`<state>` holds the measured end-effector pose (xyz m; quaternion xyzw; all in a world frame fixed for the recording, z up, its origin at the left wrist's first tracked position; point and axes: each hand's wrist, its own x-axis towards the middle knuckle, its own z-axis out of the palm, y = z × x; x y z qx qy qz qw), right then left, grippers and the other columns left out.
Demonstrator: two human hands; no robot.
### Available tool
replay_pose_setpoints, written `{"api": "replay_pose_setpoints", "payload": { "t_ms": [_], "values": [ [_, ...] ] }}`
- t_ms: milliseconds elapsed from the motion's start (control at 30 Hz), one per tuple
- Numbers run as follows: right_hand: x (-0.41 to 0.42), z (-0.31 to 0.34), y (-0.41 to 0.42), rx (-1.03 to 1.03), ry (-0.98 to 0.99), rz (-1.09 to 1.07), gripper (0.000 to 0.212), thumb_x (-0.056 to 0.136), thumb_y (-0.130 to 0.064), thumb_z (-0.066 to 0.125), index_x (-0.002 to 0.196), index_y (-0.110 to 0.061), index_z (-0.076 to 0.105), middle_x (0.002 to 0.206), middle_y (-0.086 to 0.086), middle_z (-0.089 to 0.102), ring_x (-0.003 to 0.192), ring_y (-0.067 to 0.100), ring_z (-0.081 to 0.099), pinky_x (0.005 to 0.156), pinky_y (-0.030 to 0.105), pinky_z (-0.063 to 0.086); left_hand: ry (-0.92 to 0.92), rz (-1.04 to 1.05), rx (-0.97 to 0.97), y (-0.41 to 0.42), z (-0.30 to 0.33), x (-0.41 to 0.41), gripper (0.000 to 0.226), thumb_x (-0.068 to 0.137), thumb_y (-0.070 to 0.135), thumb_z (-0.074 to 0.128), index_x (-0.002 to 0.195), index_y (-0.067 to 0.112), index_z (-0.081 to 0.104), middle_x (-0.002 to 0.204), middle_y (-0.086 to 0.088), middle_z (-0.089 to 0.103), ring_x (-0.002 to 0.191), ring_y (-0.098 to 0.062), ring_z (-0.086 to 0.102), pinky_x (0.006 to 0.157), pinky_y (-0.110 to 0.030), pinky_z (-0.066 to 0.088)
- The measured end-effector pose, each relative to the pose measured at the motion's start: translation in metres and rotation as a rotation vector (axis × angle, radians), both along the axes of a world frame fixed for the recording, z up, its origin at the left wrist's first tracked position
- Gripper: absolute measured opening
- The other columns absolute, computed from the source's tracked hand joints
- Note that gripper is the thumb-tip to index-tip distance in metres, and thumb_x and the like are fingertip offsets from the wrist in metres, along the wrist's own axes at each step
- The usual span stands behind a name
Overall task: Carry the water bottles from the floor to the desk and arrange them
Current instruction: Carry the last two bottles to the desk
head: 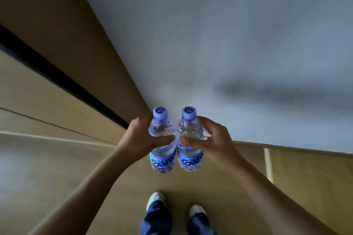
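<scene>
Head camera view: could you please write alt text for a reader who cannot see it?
Seen from above, a person's left hand and right hand each grip an upright, capped water bottle, the left bottle and right bottle side by side near a white desk, with white shoes below.

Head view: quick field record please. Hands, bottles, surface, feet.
left hand: grips the left bottle around its upper body
right hand: grips the right bottle around its upper body
bottles: two, capped, upright, side by side, touching or nearly so, held in the air
surface: white top ahead of the bottles, corner close by
floor: tan
feet: two white shoes below the bottles
view quality: motion blur
</scene>
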<state>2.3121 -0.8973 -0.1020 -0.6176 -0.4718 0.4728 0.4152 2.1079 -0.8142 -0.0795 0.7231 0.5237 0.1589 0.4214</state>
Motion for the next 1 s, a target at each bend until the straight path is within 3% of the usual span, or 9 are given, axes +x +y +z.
{"api": "replay_pose_setpoints", "payload": {
  "t_ms": [133,233,333,400,533,600,733,900,1000],
  "values": [
    [-0.027,0.056,0.007,0.019,-0.025,0.117,0.032,0.075,-0.032,0.085,0.101,-0.022,0.070,0.096,-0.006,0.075,0.094,0.010,0.069,0.083,0.032,0.051,-0.062,0.109,0.065,-0.024,0.057,-0.034,0.031,0.054,0.052,0.072,0.082,0.048,0.059,0.072,0.028,0.063,0.062,0.008,0.058,0.057,-0.005,0.041],
    [-0.057,0.088,0.011,0.044,-0.017,0.217,0.036,0.072,-0.031,0.087,0.103,-0.022,0.071,0.096,-0.008,0.075,0.092,0.005,0.069,0.079,0.024,0.052,-0.108,0.254,0.091,-0.047,0.086,-0.070,0.039,0.063,0.035,0.085,0.089,0.040,0.056,0.077,0.030,0.063,0.067,0.011,0.059,0.059,-0.003,0.041],
    [-0.101,0.112,0.013,0.058,0.031,0.344,0.039,0.069,-0.026,0.089,0.103,-0.025,0.071,0.096,-0.013,0.075,0.089,-0.002,0.069,0.075,0.010,0.049,-0.137,0.416,0.109,-0.074,0.108,-0.117,0.046,0.058,0.046,0.080,0.094,0.031,0.056,0.083,0.022,0.066,0.070,0.007,0.060,0.061,-0.006,0.044],
    [-0.138,0.123,0.013,0.046,0.060,0.449,0.041,0.068,-0.023,0.090,0.104,-0.024,0.070,0.097,-0.010,0.075,0.086,0.000,0.069,0.076,0.014,0.051,-0.148,0.495,0.132,-0.096,0.119,-0.150,0.040,0.057,0.048,0.076,0.089,0.032,0.058,0.081,0.018,0.067,0.068,0.006,0.059,0.062,-0.008,0.045],
    [-0.218,0.138,0.012,0.070,0.027,0.645,0.041,0.069,-0.035,0.088,0.102,-0.017,0.070,0.097,0.000,0.075,0.091,0.018,0.070,0.083,0.038,0.054,-0.190,0.664,0.169,-0.138,0.135,-0.218,0.034,0.059,0.044,0.077,0.087,0.032,0.061,0.078,0.012,0.068,0.067,0.003,0.059,0.062,-0.013,0.048],
    [-0.260,0.144,0.009,0.082,0.040,0.711,0.042,0.068,-0.036,0.089,0.101,-0.017,0.071,0.096,-0.001,0.076,0.089,0.012,0.070,0.082,0.038,0.054,-0.219,0.748,0.180,-0.158,0.143,-0.253,0.032,0.061,0.039,0.080,0.087,0.028,0.064,0.078,0.008,0.069,0.068,0.002,0.060,0.063,-0.015,0.049],
    [-0.349,0.154,0.005,0.022,0.104,0.863,0.041,0.069,-0.030,0.089,0.106,-0.020,0.073,0.101,-0.006,0.077,0.093,0.005,0.070,0.078,0.022,0.054,-0.243,0.907,0.207,-0.193,0.157,-0.326,0.029,0.064,0.028,0.083,0.089,0.027,0.069,0.079,0.012,0.073,0.072,0.005,0.063,0.067,-0.017,0.052],
    [-0.459,0.164,0.005,0.013,0.114,1.002,0.041,0.070,-0.027,0.089,0.108,-0.021,0.073,0.104,-0.005,0.076,0.099,0.009,0.070,0.090,0.034,0.055,-0.230,1.018,0.222,-0.220,0.169,-0.422,0.029,0.065,0.028,0.083,0.090,0.020,0.071,0.085,-0.002,0.075,0.081,-0.020,0.072,0.076,-0.046,0.058],
    [-0.518,0.168,0.004,0.003,0.119,1.053,0.042,0.070,-0.025,0.089,0.109,-0.020,0.073,0.104,-0.003,0.076,0.100,0.013,0.069,0.094,0.039,0.055,-0.206,1.056,0.247,-0.233,0.174,-0.472,0.031,0.065,0.029,0.084,0.091,0.021,0.070,0.087,-0.003,0.074,0.084,-0.027,0.071,0.076,-0.050,0.056]
  ]
}}
